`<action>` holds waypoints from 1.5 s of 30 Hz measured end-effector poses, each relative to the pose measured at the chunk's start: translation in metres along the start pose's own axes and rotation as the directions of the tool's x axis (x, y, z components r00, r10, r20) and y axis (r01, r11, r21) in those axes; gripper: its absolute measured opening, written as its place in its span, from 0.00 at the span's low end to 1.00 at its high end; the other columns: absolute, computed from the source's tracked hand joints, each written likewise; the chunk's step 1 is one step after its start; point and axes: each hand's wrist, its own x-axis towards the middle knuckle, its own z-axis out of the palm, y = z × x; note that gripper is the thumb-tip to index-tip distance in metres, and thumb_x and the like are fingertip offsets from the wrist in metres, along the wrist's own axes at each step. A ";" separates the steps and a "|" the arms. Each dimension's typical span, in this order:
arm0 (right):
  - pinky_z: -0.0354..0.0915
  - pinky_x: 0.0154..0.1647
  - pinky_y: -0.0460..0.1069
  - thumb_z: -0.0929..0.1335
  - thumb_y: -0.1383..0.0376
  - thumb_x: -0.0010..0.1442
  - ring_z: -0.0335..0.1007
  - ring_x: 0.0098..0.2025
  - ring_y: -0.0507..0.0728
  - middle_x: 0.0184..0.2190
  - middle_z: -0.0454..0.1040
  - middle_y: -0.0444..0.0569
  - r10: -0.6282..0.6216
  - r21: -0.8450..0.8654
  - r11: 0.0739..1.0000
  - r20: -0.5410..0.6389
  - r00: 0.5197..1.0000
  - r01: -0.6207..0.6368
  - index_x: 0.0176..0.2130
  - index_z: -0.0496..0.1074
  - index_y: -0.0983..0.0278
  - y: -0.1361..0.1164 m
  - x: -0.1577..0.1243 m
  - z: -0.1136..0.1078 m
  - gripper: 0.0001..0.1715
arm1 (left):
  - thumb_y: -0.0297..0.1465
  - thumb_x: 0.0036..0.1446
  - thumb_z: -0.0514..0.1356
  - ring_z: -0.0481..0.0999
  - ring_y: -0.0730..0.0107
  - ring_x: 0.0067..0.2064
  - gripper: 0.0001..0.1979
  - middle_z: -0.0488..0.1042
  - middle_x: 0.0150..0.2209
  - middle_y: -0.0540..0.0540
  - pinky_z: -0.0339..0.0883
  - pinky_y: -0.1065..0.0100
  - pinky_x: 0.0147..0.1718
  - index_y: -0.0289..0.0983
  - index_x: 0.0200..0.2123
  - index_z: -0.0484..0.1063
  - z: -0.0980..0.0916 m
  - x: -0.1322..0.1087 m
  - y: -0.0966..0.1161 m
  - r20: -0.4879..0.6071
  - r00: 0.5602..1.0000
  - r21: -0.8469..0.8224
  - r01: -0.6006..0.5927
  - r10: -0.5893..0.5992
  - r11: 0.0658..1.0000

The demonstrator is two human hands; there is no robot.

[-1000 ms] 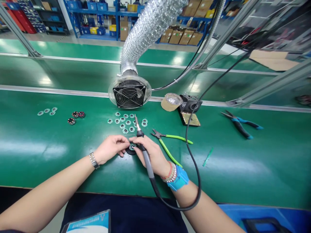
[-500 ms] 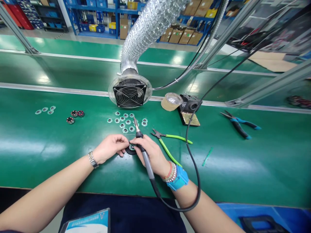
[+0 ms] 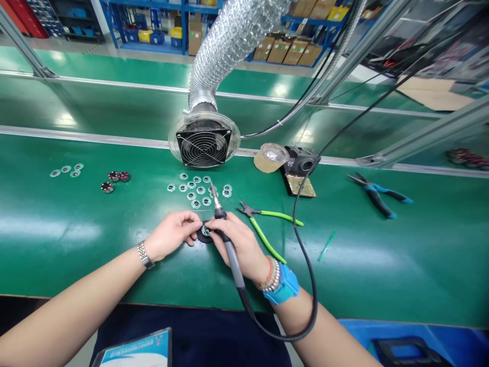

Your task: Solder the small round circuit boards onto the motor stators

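In front of me a small round circuit board (image 3: 205,231) sits on a black round base (image 3: 206,239). The fingers of my left hand (image 3: 178,228) are pinched at the left edge of that board; their tips partly hide it. A soldering iron (image 3: 234,257) lies across my right hand (image 3: 242,242), which is closed around it, its metal tip pointing up and away over the boards behind. My right thumb and forefinger also reach the right side of the board. Several loose round circuit boards (image 3: 191,195) lie just beyond my hands, with a thin wire (image 3: 200,210) nearer.
Green-handled cutters (image 3: 263,232) lie right of my right hand, blue-handled pliers (image 3: 376,196) farther right. A fan (image 3: 204,148) on a foil duct stands behind the boards. Solder roll (image 3: 271,158), iron stand (image 3: 301,183), copper-wound parts (image 3: 107,187) and a green strip (image 3: 326,246) lie around. The iron's cable (image 3: 311,285) loops over my right forearm.
My fingers have shifted very slightly over the round board, showing a little more of it. The camera view has moved slightly; both hands stay in the same place.
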 end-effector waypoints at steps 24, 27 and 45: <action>0.60 0.24 0.49 0.64 0.75 0.51 0.61 0.23 0.52 0.20 0.67 0.46 0.148 0.116 0.983 -0.027 0.989 -0.144 0.35 0.70 0.66 -0.022 -0.012 -0.035 0.10 | 0.35 0.54 0.54 0.70 0.80 0.23 0.10 0.64 0.30 0.51 0.67 0.74 0.24 0.34 0.28 0.65 -0.002 -0.001 -0.003 -0.005 0.998 0.127 -0.067 0.068 0.990; 0.59 0.24 0.49 0.64 0.74 0.52 0.62 0.23 0.53 0.20 0.67 0.47 0.158 0.113 0.981 -0.005 0.987 -0.157 0.35 0.71 0.66 -0.021 -0.012 -0.034 0.10 | 0.35 0.54 0.54 0.70 0.81 0.23 0.10 0.64 0.31 0.51 0.67 0.74 0.25 0.34 0.28 0.66 -0.002 0.000 -0.004 -0.005 0.997 0.126 -0.070 0.071 0.990; 0.59 0.22 0.48 0.64 0.73 0.53 0.62 0.22 0.52 0.20 0.68 0.46 0.174 0.085 0.981 0.019 0.985 -0.175 0.35 0.71 0.65 -0.023 -0.010 -0.034 0.09 | 0.35 0.53 0.54 0.70 0.80 0.23 0.09 0.64 0.31 0.50 0.68 0.74 0.24 0.34 0.27 0.66 -0.001 0.000 -0.003 -0.011 0.998 0.123 -0.065 0.067 0.990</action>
